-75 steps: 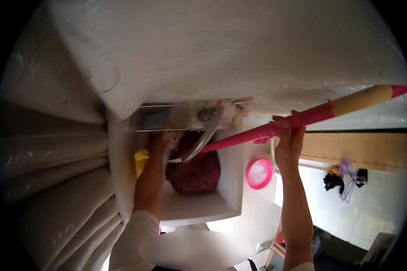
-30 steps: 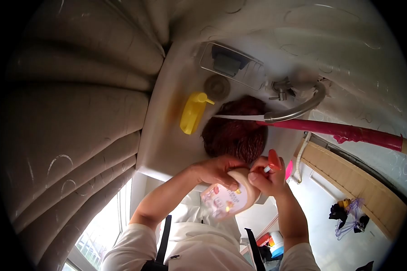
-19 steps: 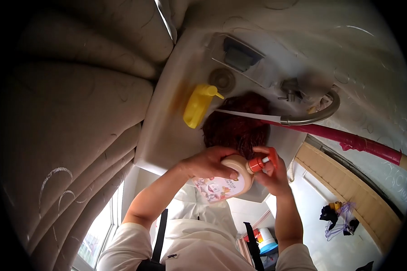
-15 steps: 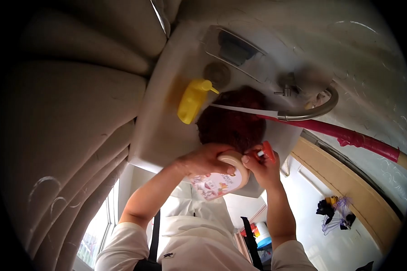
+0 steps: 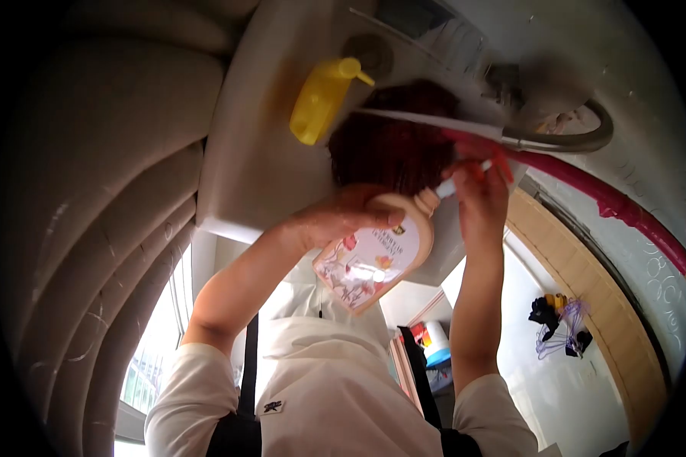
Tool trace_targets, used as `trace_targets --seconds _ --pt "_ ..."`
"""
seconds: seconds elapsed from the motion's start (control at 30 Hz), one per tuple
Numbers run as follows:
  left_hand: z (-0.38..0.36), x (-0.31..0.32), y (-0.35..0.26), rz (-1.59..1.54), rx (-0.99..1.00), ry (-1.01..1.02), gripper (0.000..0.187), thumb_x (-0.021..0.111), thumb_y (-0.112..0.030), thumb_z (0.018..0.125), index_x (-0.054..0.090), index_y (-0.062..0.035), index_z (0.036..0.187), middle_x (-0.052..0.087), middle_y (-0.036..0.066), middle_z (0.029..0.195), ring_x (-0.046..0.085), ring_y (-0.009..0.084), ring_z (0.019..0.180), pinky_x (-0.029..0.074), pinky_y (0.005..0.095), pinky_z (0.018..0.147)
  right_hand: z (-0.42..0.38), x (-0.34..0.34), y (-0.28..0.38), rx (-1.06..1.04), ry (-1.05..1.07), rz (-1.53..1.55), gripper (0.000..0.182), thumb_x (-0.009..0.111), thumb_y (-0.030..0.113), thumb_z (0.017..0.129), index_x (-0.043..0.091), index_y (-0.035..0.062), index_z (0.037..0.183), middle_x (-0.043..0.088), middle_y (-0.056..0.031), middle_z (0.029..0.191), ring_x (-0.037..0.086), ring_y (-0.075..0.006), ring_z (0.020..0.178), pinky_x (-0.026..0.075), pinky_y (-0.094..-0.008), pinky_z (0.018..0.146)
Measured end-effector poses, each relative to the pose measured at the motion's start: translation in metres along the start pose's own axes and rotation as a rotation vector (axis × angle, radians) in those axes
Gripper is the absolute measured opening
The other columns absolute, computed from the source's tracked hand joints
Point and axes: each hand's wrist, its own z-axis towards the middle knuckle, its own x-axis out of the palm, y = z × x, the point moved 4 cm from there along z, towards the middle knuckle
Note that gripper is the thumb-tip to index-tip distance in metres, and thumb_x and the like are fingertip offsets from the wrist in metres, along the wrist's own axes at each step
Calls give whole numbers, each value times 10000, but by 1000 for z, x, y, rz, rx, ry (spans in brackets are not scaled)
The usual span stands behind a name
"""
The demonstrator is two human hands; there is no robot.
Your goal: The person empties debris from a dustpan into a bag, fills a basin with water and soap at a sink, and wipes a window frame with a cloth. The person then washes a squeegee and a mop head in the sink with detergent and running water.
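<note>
My left hand [image 5: 351, 215] is wrapped around a peach-coloured detergent bottle [image 5: 385, 251] with a flowery label, held tilted over the front edge of the sink. My right hand [image 5: 476, 194] is closed on the bottle's pump top [image 5: 499, 166], which has a red head and a white lower part. That white part is at the mouth of the bottle neck [image 5: 427, 199]. Just beyond the hands, a dark red wet cloth [image 5: 389, 145] lies in the sink [image 5: 244, 175]. A thin white strip crosses over the cloth to the faucet.
A yellow bottle [image 5: 320, 103] with a spout lies in the sink on the left, near the drain [image 5: 368, 53]. The curved metal faucet [image 5: 572, 143] reaches in from the right, above a red pole [image 5: 610, 198]. A beige curtain [image 5: 114, 152] hangs along the left.
My right hand has moved right and away from the bottle with the pump top, baring the neck. The label has turned more into view, and the whole view has shifted.
</note>
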Motion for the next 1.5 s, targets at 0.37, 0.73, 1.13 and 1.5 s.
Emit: trace_targets --seconds 0.37,0.73,1.13,1.5 --pt "0 -4 12 -300 2 -58 462 732 -282 868 577 -10 1208 674 86 1043 661 150 901 553 298 783 17 -2 -34 319 52 143 305 658 297 922 566 96 1132 634 -57 1069 627 -152 914 503 -281 724" --pt "-24 16 35 -483 26 -209 440 688 -254 901 550 20 1217 662 107 1069 662 173 930 552 327 819 3 36 -57 516 -24 309 355 556 383 966 527 90 1165 656 -112 843 673 -268 765 573 -451 727" --pt "-29 22 46 -513 -48 -227 490 631 -340 927 513 -4 1264 648 112 1118 657 199 983 546 359 865 -4 48 -72 592 -5 444 365 512 410 978 537 77 1126 680 -159 884 693 -302 779 580 -456 760" --pt "-42 36 35 -667 -24 -259 423 573 -281 966 490 7 1263 651 127 1082 675 208 947 572 352 819 5 48 -75 564 -12 547 308 508 378 989 590 88 1054 693 -149 873 689 -299 803 553 -449 797"
